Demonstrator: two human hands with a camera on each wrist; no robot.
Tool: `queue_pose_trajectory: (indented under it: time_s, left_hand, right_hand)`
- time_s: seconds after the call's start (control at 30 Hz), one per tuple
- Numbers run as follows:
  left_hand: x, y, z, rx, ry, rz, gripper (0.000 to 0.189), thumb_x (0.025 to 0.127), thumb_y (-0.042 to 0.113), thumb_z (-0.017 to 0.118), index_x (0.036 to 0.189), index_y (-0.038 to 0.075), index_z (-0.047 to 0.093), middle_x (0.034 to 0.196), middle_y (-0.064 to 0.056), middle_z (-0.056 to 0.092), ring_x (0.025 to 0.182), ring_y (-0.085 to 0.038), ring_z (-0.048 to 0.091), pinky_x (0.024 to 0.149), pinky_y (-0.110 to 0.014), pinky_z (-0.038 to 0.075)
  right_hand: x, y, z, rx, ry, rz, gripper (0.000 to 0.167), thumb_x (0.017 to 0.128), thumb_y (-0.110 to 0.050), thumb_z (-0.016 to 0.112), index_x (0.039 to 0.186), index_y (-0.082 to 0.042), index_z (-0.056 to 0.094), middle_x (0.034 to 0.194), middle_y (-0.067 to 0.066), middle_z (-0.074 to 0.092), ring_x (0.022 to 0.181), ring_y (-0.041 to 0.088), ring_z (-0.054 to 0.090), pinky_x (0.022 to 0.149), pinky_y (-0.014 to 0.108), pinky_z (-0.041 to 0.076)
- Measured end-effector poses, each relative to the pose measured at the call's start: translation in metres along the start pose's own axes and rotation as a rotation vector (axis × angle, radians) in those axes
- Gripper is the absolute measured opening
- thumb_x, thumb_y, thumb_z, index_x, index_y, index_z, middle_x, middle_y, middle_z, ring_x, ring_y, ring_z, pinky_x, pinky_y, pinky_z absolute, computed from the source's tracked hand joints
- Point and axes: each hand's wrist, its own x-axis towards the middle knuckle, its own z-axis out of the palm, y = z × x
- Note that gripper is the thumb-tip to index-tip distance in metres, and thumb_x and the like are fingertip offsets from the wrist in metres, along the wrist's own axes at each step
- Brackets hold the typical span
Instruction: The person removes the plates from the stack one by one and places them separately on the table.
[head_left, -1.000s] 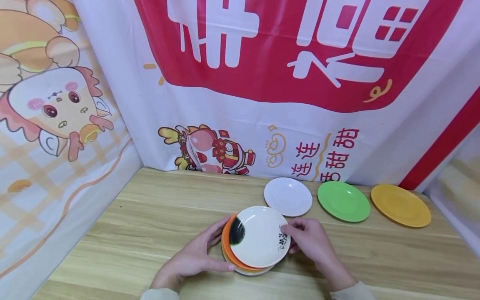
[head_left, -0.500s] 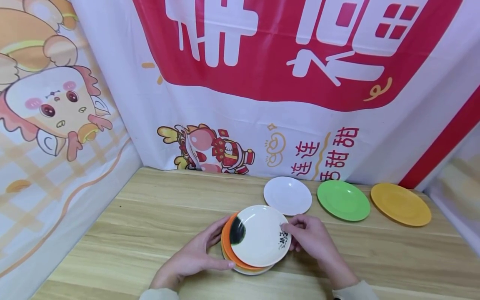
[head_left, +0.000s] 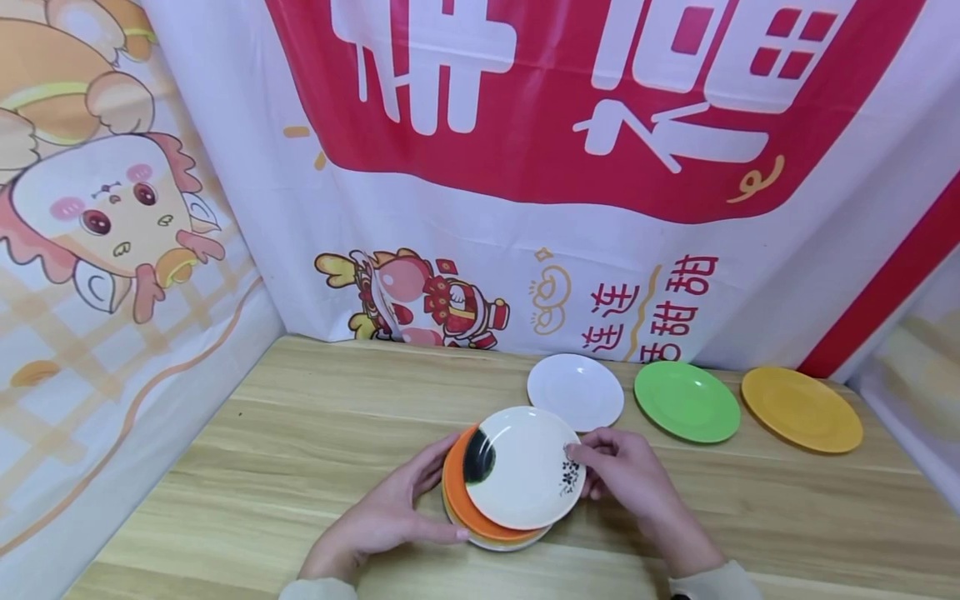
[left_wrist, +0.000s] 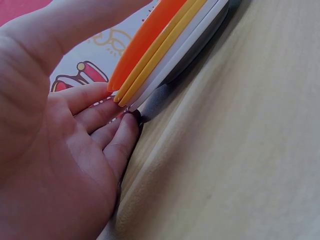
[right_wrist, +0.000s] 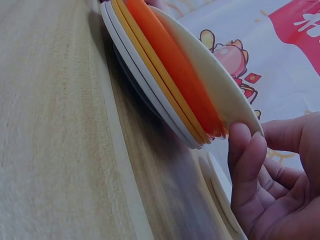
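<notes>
My right hand (head_left: pixel 626 475) pinches the right rim of a cream plate (head_left: pixel 525 467) with a dark green patch and a black flower print. In the right wrist view, the cream plate (right_wrist: pixel 200 60) tilts up on the pinched side, apart there from the orange plate (right_wrist: pixel 175 65) below. Under the orange plate (head_left: pixel 457 492) lie yellow and white plates, stacked on the table. My left hand (head_left: pixel 397 508) spans the left side of this stack, its fingers extended. In the left wrist view, fingertips (left_wrist: pixel 117 107) touch the rims of the yellow plates (left_wrist: pixel 150 60).
Along the back of the wooden table (head_left: pixel 300 433) lie a white plate (head_left: pixel 576 392), a green plate (head_left: pixel 686 400) and a yellow-orange plate (head_left: pixel 802 408), in a row. Behind them hangs a printed cloth (head_left: pixel 450 200), with another cloth (head_left: pixel 112 333) at the left.
The cream plate has slid slightly up and to the right over the stack, baring more of the orange plate. My right hand moved with it, while my left hand stayed about still.
</notes>
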Motion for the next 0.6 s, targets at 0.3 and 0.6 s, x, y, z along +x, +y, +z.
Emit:
queue_pose_trajectory:
  time_s: [0.3,0.6]
  left_hand:
    - [-0.002,0.0,0.001,-0.003,-0.02,-0.002,0.114,0.078,0.013,0.097,0.17,0.025,0.031,0.179,-0.004,0.029,0.164,-0.037,0.028,0.136,-0.059,0.017]
    - [-0.001,-0.002,0.0,0.01,-0.001,0.01,0.113,0.078,0.013,0.096,0.17,0.022,0.032,0.179,-0.005,0.029,0.164,-0.037,0.031,0.136,-0.057,0.02]
  right_hand:
    - [0.0,0.001,-0.012,0.013,0.014,0.007,0.026,0.098,-0.018,0.076,0.111,0.004,0.071,0.077,0.004,0.068,0.062,0.016,0.063,0.055,0.026,0.055]
    - [-0.003,0.007,-0.042,0.044,0.009,0.024,0.029,0.102,-0.019,0.073,0.117,0.005,0.069,0.08,0.001,0.067,0.065,0.013,0.062,0.059,0.025,0.057]
